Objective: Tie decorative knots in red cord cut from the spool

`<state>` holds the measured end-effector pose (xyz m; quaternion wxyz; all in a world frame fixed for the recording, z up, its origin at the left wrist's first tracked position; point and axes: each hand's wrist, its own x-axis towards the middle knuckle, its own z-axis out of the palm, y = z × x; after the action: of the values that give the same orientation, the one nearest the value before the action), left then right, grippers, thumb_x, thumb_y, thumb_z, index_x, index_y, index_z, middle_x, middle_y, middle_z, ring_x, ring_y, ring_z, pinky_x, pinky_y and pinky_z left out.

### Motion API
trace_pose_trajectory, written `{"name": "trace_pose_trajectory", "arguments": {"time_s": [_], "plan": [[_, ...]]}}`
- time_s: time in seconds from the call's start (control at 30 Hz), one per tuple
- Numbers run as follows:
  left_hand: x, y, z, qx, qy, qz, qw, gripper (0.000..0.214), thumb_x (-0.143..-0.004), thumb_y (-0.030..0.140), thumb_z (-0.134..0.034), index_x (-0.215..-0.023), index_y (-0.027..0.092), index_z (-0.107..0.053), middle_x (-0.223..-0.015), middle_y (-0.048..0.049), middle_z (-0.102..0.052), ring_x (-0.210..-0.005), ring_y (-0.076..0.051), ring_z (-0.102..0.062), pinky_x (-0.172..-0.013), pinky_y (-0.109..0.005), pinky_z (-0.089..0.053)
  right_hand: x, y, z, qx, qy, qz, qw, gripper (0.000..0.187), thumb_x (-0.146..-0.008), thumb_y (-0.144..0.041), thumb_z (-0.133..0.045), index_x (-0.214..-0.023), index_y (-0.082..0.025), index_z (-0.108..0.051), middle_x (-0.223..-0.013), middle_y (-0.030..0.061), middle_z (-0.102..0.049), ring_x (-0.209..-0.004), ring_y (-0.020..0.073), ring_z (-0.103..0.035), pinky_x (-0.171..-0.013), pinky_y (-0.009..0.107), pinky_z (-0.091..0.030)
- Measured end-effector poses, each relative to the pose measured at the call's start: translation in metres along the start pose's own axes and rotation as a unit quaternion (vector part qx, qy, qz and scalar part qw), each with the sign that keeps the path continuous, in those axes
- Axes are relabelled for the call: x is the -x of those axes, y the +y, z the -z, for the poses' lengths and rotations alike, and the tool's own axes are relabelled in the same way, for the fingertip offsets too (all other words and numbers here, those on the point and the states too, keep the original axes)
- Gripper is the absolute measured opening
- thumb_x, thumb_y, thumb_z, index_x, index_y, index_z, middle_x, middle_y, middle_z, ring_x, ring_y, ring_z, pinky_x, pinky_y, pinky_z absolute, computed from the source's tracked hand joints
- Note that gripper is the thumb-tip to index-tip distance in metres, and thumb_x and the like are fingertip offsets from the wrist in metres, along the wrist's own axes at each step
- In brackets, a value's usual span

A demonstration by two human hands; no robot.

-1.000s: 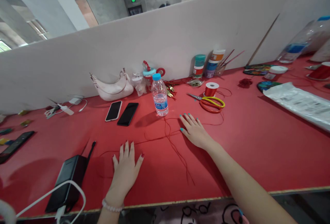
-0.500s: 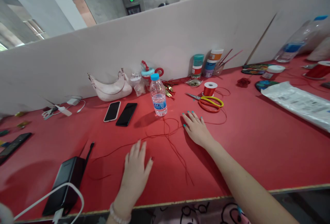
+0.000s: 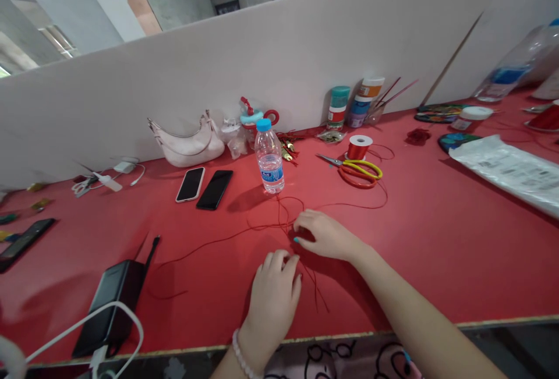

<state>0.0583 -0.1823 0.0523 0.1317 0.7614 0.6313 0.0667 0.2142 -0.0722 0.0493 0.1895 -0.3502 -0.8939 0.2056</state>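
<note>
Thin red cords lie loosely crossed on the red table, with one end at a water bottle. My right hand is curled beside the crossing, its thumb apart from the bent fingers. Just nearer to me, my left hand hovers or rests over the lower strands, fingers bent, with a gap between thumb and forefinger. Whether either hand touches a cord I cannot tell. Scissors with yellow and red handles lie beyond my right hand, next to a spool of red cord.
Two phones and a pale handbag are left of the bottle. A black power bank with a white cable is at the front left. Paint jars stand by the white partition. A plastic package lies right.
Both hands have come together over the cords. The left moved right and slightly toward me; the right moved left and nearer. Their spread fingers are now bent.
</note>
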Motion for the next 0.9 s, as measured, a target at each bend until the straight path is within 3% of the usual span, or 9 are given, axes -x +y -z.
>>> {"name": "trace_pose_trajectory", "arguments": {"time_s": [0.1,0.23,0.7,0.9], "plan": [[0.004,-0.002,-0.004,0.006,0.01,-0.007,1.0,0.036,-0.086,0.017,-0.043,-0.119,0.022,-0.056,-0.11,-0.0067,-0.056,-0.1,-0.023,-0.051,-0.086,-0.038,-0.046,-0.001,-0.012,-0.006,0.012,-0.035,0.007,0.999,0.002,-0.075,-0.017,-0.056,-0.076,-0.019,-0.057,-0.078,0.0031,-0.061,-0.076,0.0162,-0.053,-0.07,0.027,-0.038],[0.005,-0.003,-0.007,0.005,0.022,-0.021,1.0,0.037,-0.086,0.016,-0.042,-0.12,0.022,-0.055,-0.111,-0.0073,-0.056,-0.099,-0.023,-0.05,-0.084,-0.04,-0.046,-0.003,-0.014,-0.011,0.021,-0.064,-0.009,0.998,0.013,-0.077,-0.009,-0.049,-0.073,-0.019,-0.056,-0.075,0.002,-0.062,-0.071,0.0146,-0.054,-0.066,0.026,-0.035],[0.008,-0.004,-0.012,0.001,0.065,-0.043,0.997,0.03,-0.084,0.013,-0.046,-0.11,0.021,-0.057,-0.109,-0.0081,-0.055,-0.097,-0.024,-0.051,-0.081,-0.041,-0.048,-0.002,-0.017,-0.009,0.107,-0.075,-0.028,0.991,0.01,-0.073,-0.01,-0.049,-0.073,-0.016,-0.057,-0.074,0.0042,-0.064,-0.066,0.0142,-0.053,-0.061,0.027,-0.028],[0.008,-0.005,-0.014,0.013,0.07,-0.039,0.997,0.03,-0.083,0.013,-0.047,-0.11,0.021,-0.057,-0.109,-0.0081,-0.055,-0.096,-0.024,-0.051,-0.08,-0.042,-0.048,-0.001,-0.012,-0.011,0.096,-0.081,-0.052,0.991,0.011,-0.072,-0.011,-0.05,-0.073,-0.017,-0.059,-0.071,0.0028,-0.064,-0.062,0.0125,-0.052,-0.057,0.025,-0.024]]}}
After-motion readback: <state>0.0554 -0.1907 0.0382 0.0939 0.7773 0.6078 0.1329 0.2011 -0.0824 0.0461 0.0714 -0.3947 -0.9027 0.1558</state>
